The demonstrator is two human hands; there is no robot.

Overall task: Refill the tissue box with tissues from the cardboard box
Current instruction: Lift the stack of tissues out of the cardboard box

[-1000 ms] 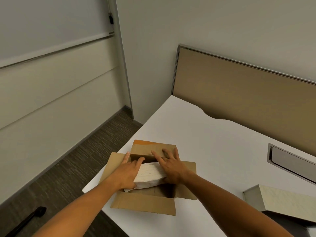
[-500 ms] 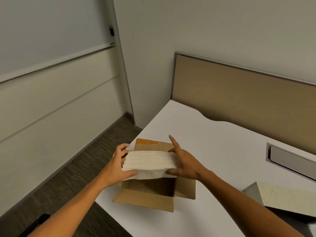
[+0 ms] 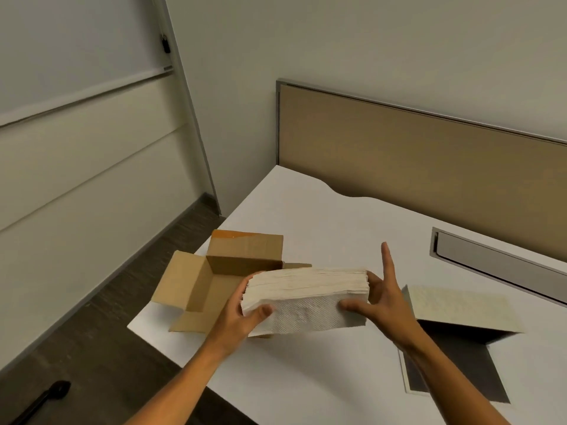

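— White desk (image 3: 322, 216) against tan partition (image 3: 429, 154), grey carpet to the side. Status of stack?

— Out of cardboard box (image 3: 214, 277) now. Half a second back, hovering right over the opening; now carried rightward, clear of the flaps. Tissue stack (image 3: 306, 299) off the desk, pinched endwise between both hands.

— Grips?

— Left hand (image 3: 239, 317) wrapped round the near-left end, thumb on front face. Right hand (image 3: 383, 302) cupped on the other end, thumb underneath, index finger stuck straight up, only partly closed.

— Tissue box?

— Just right of right hand: pale lid (image 3: 460, 311) tilted, dark interior below. Not yet filled. Extraction done, judging by this; transfer and seating remaining. Stack sagging a little, squaring-up likely needed.
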